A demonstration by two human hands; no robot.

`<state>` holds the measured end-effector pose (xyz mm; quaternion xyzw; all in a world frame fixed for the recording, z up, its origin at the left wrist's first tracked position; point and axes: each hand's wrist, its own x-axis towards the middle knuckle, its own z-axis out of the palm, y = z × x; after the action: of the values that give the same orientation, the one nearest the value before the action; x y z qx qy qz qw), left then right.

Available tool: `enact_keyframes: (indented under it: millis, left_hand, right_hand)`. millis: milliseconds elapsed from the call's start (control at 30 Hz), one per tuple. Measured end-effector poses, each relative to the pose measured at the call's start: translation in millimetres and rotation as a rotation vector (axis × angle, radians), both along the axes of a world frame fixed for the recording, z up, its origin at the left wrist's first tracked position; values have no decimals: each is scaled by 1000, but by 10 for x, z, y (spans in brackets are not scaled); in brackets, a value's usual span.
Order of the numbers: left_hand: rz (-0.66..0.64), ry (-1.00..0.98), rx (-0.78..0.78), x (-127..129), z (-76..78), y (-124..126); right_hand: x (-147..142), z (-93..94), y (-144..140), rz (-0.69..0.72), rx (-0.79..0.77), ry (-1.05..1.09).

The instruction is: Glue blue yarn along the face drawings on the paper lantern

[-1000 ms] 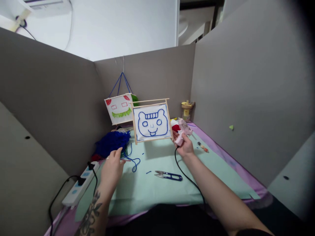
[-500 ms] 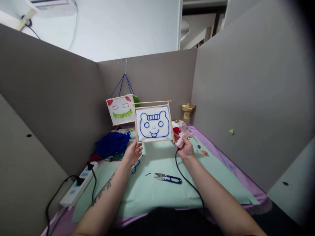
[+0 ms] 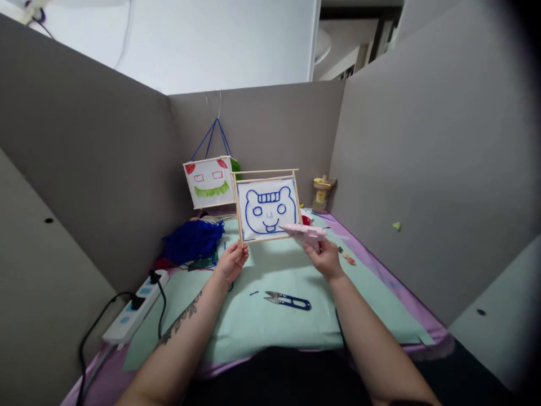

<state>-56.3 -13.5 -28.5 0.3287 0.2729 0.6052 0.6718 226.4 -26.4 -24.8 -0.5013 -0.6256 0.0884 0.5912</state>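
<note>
My left hand [image 3: 232,261] pinches the lower left corner of a wooden stick frame [image 3: 239,217], holding it up above the table. Inside the frame is a white panel [image 3: 262,223] with a bear-like face outlined in blue. My right hand [image 3: 324,258] is wrapped round the handle of a pink glue gun [image 3: 305,233]. Its nozzle points left, in front of the panel's lower right part; whether it touches is not clear. Below, on the green sheet, lie blue-handled thread snips [image 3: 288,300] and a short scrap of blue yarn [image 3: 254,293].
A finished-looking face lantern [image 3: 211,183] hangs by blue cords at the back left. Blue yarn [image 3: 192,241] is heaped below it, behind a white power strip [image 3: 136,307]. A yellow-topped container [image 3: 322,193] stands in the back right corner. Grey partitions [image 3: 414,169] enclose the table.
My right hand has let go of the frame's lower right corner and turned the glue gun so its nozzle points left across the panel. My left hand still holds the frame.
</note>
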Motion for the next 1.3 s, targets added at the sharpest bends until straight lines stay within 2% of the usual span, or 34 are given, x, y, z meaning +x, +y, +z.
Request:
enact_keyframes:
  millis: [100,233,633,1300]
  left_hand:
    - [27,0,-11,11,3,-5]
    - [14,6,-24,32,-13,2]
    - [12,3,-27,28,-45,12]
    - [-11,14,-25,39,-26,-11]
  right_hand:
    - [-53,19,-7,-52,-18,-155]
    - [-84,-11,21,-107,-61,-221]
    - [-72,-41,39,-174,-63,-247]
    - [-95,-43,64,-173,-106,-266]
